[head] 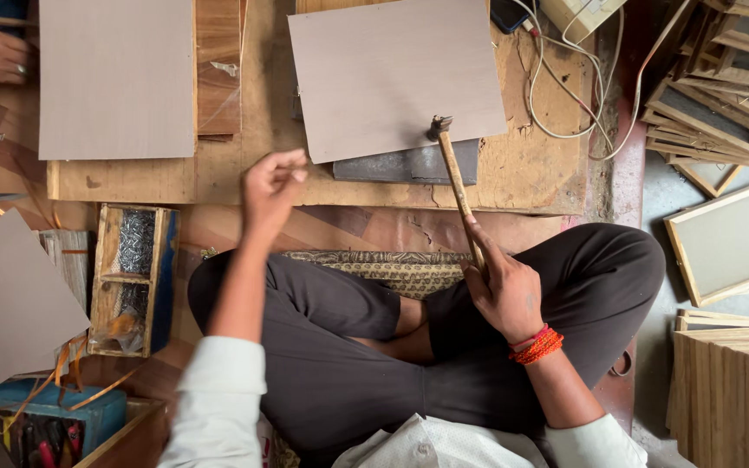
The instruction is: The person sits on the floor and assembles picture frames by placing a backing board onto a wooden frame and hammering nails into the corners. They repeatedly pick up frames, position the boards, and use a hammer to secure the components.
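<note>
Crossed legs in dark trousers (348, 347) fill the near part of the view, with a patterned mat (392, 269) under them. On the right knee rests the right hand (504, 290), its fingers clamped around the lower end of a wooden hammer handle; the hammer (454, 178) slants up and away, its metal head lying at the near edge of a pale grey board (392, 74) that sits tilted on the low wooden surface (530, 165). A dark metal block (409, 165) shows under that board's near edge. The left hand (270, 186) is raised over the near edge of the surface, fingertips pinched together; whether they hold anything is too small to tell. A second pale board (114, 78) lies at the far left. Just off the surface's near left corner stands a small wooden box of nails (132, 277). Wooden frames (726, 243) are stacked on the floor to the right.
</note>
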The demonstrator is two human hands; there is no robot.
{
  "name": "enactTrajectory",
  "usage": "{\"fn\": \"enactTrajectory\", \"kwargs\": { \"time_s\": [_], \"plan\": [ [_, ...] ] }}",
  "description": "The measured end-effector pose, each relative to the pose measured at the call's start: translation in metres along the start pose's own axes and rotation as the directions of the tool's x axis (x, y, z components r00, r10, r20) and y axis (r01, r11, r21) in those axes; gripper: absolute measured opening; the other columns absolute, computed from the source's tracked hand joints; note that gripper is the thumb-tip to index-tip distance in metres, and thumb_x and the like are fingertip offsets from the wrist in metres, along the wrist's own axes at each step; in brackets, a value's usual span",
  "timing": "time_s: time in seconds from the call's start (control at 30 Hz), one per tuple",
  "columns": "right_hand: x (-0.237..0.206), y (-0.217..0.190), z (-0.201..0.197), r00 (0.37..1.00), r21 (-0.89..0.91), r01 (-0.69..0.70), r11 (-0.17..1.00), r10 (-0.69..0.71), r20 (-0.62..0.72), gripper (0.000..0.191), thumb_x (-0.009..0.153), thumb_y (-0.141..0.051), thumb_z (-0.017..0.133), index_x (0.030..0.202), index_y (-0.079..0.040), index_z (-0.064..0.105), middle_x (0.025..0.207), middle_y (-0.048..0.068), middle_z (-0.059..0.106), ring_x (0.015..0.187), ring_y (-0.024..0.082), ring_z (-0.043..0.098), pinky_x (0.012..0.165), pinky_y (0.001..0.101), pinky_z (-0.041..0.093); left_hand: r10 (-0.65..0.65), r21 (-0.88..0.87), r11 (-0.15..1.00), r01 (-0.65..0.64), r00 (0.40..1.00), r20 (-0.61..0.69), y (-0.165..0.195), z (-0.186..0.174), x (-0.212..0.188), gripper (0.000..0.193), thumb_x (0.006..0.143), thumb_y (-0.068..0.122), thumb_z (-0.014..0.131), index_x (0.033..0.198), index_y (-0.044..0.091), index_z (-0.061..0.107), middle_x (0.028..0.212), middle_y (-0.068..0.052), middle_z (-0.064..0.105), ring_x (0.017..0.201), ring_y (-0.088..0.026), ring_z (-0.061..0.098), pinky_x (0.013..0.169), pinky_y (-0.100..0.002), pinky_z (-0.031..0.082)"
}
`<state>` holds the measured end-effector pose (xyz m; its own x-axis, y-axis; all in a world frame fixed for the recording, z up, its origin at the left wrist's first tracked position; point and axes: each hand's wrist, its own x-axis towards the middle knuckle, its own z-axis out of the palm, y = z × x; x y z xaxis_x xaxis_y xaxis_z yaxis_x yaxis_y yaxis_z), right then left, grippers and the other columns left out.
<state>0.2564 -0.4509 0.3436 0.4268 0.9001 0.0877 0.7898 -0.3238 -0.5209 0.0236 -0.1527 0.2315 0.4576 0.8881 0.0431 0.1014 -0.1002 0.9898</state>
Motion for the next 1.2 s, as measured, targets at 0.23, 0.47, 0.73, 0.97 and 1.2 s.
{"fn": "enactTrajectory", "kwargs": {
  "time_s": [0.23, 0.47, 0.73, 0.97, 1.2],
  "plan": [
    [0.001, 0.003, 0.006, 0.999, -0.058, -0.021, 0.998, 0.023, 0.026, 0.067, 0.089, -0.022, 0.072, 0.152, -0.019, 0.049, 0.074, 0.014, 0.069, 0.060, 0.033, 0.067, 0.054, 0.0430, 0.050, 0.223, 0.801, 0.598, 0.033, 0.953, -0.205, -0.026, -0.188, -0.031, 0.012, 0.096, 0.004, 0.070, 0.105, 0.012, 0.073, 0.111, -0.006, 0.077, 0.103, -0.025, 0.076, 0.090, -0.037, 0.059],
    [0.002, -0.001, 0.006, 1.000, -0.047, -0.003, 0.999, 0.003, 0.003, 0.065, 0.091, -0.024, 0.071, 0.152, -0.019, 0.049, 0.088, 0.015, 0.073, 0.064, 0.035, 0.069, 0.055, 0.0433, 0.052, -0.307, 0.909, 0.306, 0.284, 0.933, -0.188, -0.089, -0.269, -0.076, 0.036, 0.080, 0.017, 0.078, 0.116, 0.020, 0.075, 0.106, -0.006, 0.077, 0.095, -0.033, 0.073, 0.082, -0.046, 0.057],
    [0.003, -0.002, 0.008, 1.000, -0.049, 0.014, 0.999, -0.013, 0.013, 0.066, 0.090, -0.024, 0.070, 0.153, -0.018, 0.048, 0.092, 0.016, 0.074, 0.065, 0.035, 0.069, 0.057, 0.0430, 0.053, -0.261, 0.844, 0.414, 0.341, 0.933, -0.249, -0.080, -0.268, -0.087, 0.010, 0.097, 0.020, 0.075, 0.105, 0.013, 0.075, 0.099, -0.008, 0.077, 0.090, -0.031, 0.073, 0.080, -0.043, 0.055],
    [0.000, 0.002, 0.004, 1.000, -0.045, 0.014, 0.999, -0.013, 0.022, 0.068, 0.092, -0.025, 0.070, 0.154, -0.017, 0.045, 0.093, 0.015, 0.074, 0.065, 0.035, 0.068, 0.056, 0.0431, 0.052, -0.106, 0.781, 0.544, 0.307, 0.948, -0.299, -0.075, -0.263, -0.096, 0.006, 0.094, 0.007, 0.076, 0.099, 0.006, 0.073, 0.093, -0.014, 0.076, 0.082, -0.025, 0.073, 0.081, -0.038, 0.057],
    [-0.008, -0.001, 0.003, 0.999, 0.066, -0.024, 0.998, 0.027, -0.047, 0.071, 0.089, -0.015, 0.069, 0.155, -0.013, 0.042, 0.086, 0.017, 0.069, 0.070, 0.036, 0.067, 0.061, 0.0440, 0.052, 0.238, 0.174, 0.966, -0.193, 0.925, -0.297, -0.023, -0.161, -0.030, 0.016, 0.096, -0.007, 0.066, 0.102, 0.005, 0.058, 0.100, -0.003, 0.060, 0.085, -0.012, 0.062, 0.076, -0.027, 0.053]
  ]
}}
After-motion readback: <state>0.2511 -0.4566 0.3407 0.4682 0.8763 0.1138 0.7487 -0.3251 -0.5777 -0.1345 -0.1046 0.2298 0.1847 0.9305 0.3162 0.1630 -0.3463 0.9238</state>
